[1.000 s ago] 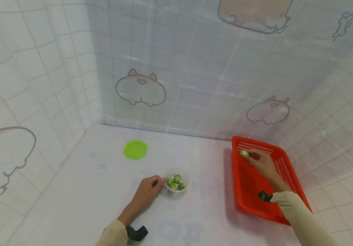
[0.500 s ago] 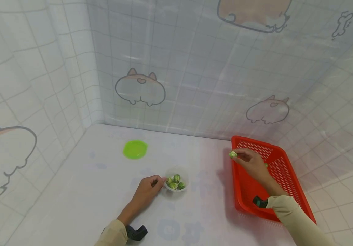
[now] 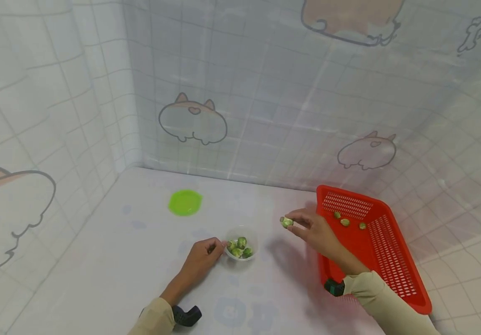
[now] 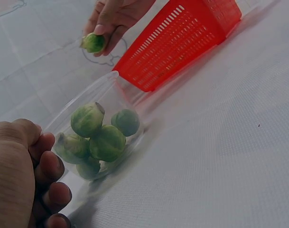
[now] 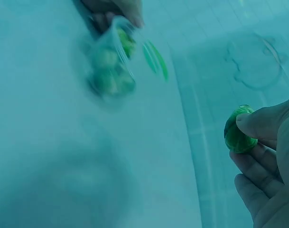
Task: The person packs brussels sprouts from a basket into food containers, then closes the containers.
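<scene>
A small clear plastic container (image 3: 253,237) stands on the table, holding several green Brussels sprouts (image 4: 107,143). My left hand (image 3: 201,257) pinches its rim between thumb and forefinger, the other fingers curled beside the wall. Between the thumb and fingers of my right hand (image 3: 321,236) is one Brussels sprout (image 3: 287,222), held above the table between the container and the red basket (image 3: 323,274). In the right wrist view the same held sprout (image 5: 239,130) shows at the fingertips.
The red slotted basket is at the right, with a few Brussels sprouts (image 3: 344,223) lying near its far end. A bright green lid-like disc (image 3: 185,203) lies on the table (image 3: 110,260) behind the container. Patterned sheets (image 3: 265,107) rise at the back and sides.
My right hand has moved left out of the red basket, carrying the Brussels sprout towards the container. Sprouts inside the basket have come into view. My left hand has stayed at the container.
</scene>
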Demonstrator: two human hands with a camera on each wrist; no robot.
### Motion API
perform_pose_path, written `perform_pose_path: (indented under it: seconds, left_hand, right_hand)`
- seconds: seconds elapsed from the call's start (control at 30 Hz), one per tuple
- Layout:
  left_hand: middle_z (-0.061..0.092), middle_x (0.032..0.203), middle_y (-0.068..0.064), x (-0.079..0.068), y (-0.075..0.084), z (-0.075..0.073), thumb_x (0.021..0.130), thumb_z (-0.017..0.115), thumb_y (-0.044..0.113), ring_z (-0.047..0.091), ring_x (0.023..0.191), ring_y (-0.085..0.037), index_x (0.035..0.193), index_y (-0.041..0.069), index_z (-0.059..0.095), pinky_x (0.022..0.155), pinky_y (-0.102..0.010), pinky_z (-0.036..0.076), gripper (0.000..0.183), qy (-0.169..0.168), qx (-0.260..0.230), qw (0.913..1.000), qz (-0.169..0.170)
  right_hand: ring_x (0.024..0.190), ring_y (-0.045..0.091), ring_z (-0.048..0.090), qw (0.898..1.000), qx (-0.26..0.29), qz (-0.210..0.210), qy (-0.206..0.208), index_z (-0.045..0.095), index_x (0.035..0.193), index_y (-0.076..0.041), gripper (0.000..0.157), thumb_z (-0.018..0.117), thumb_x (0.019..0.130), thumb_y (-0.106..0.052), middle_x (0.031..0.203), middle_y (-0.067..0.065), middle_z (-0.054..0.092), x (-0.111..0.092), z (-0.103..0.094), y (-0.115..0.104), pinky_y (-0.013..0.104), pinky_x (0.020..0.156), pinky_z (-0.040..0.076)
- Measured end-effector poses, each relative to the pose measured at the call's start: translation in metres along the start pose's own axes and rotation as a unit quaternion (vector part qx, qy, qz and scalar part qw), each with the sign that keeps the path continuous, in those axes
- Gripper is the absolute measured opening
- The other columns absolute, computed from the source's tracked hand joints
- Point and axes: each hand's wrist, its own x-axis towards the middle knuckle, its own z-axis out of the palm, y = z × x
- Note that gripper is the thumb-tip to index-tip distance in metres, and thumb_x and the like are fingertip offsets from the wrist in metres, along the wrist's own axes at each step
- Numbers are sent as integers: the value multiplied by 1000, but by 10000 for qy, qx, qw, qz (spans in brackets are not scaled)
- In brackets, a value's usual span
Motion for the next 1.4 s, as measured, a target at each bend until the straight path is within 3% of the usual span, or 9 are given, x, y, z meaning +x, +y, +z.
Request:
perform_pose_path:
  seconds: [0.2, 0.4, 0.67, 0.87, 1.1, 1.4]
  left_hand:
    - [54, 70, 6, 1, 2, -1, 96, 57, 61, 51, 71, -14, 81, 21, 69, 64, -27, 40, 44, -12, -31, 10000, -38]
    - [53, 69, 6, 2, 4, -2, 96, 58, 58, 51, 71, -14, 81, 20, 69, 63, -27, 40, 42, -23, -74, 9999, -72]
    - [55, 68, 7, 2, 7, -3, 97, 59, 56, 51, 69, -13, 79, 20, 69, 62, -27, 41, 41, 13, -34, 10000, -64]
    - [56, 69, 7, 3, 6, -3, 99, 61, 48, 52, 69, -13, 80, 18, 70, 62, -27, 42, 36, 32, -90, 10000, 28]
    - [56, 68, 8, 4, 5, -3, 99, 61, 48, 52, 69, -12, 80, 19, 70, 62, -26, 42, 36, 28, -3, 10000, 24]
    - [55, 67, 8, 4, 4, -3, 98, 59, 53, 51, 68, -12, 79, 19, 70, 61, -26, 41, 40, 23, 2, 10000, 85]
  right_hand:
    - [107, 16, 66, 9980, -117, -571, -238, 74, 114, -19, 33, 79, 85, -4, 111, -4, 69, 7, 27, -9, 42, 97, 50]
    - [109, 12, 64, 9921, -603, -918, -604, 72, 117, -24, 35, 81, 85, -11, 114, -11, 67, 11, 48, -18, 47, 95, 51]
    - [113, 12, 62, 9795, -1176, -1176, -1132, 71, 118, -17, 38, 82, 83, -5, 117, -8, 67, 15, 73, -23, 39, 98, 51]
    - [114, 10, 60, 9702, -1270, -1289, -1610, 71, 119, -16, 37, 81, 85, -7, 119, -7, 67, 18, 82, -22, 35, 99, 50]
    - [115, 9, 61, 9506, -1786, -1516, -2034, 70, 124, -17, 36, 79, 89, -13, 121, -6, 66, 19, 85, -23, 31, 99, 49]
    - [114, 8, 60, 9431, -1921, -1571, -2214, 71, 122, -14, 32, 77, 91, -16, 120, -3, 68, 20, 86, -28, 30, 100, 48]
